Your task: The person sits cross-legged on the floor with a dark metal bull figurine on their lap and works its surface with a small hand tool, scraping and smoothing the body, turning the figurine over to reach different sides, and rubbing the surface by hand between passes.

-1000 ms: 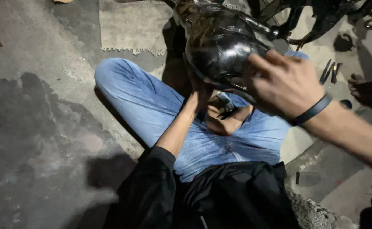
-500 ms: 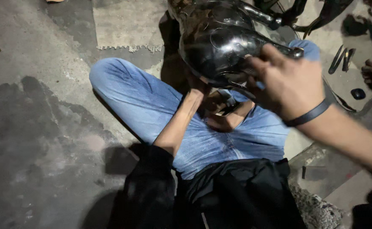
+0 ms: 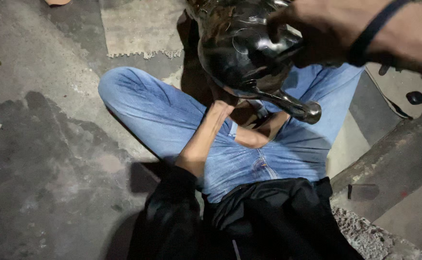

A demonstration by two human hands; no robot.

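- Tank [image 3: 242,53], a glossy black shell with a chrome pipe [image 3: 293,106] jutting from its underside, hangs above the lap of the person, who sits cross-legged on the ground in blue jeans [image 3: 172,115].
- Nearest the camera, the dark jacket [image 3: 264,216] bunches loosely at the waist; better to keep that cloth out from under the work.
- Left hand [image 3: 223,103] reaches up under the tank from below. Its fingers are hidden behind the shell, so I cannot tell how it grips or whether it grips at all. A flat, full-palm support there would seem wise, since the surface looks slick.
- Right hand [image 3: 317,33], with a dark wristband [image 3: 372,31], is clasped over the tank's upper right side, fingers curled onto the shell.
- Both hands should steady the tank before any tilt, I judge; the pipe end sits close over the thigh.
- Farther off, a fringed mat [image 3: 141,29] lies on the concrete floor [image 3: 42,120], and a small black part [image 3: 414,97] rests at the right.
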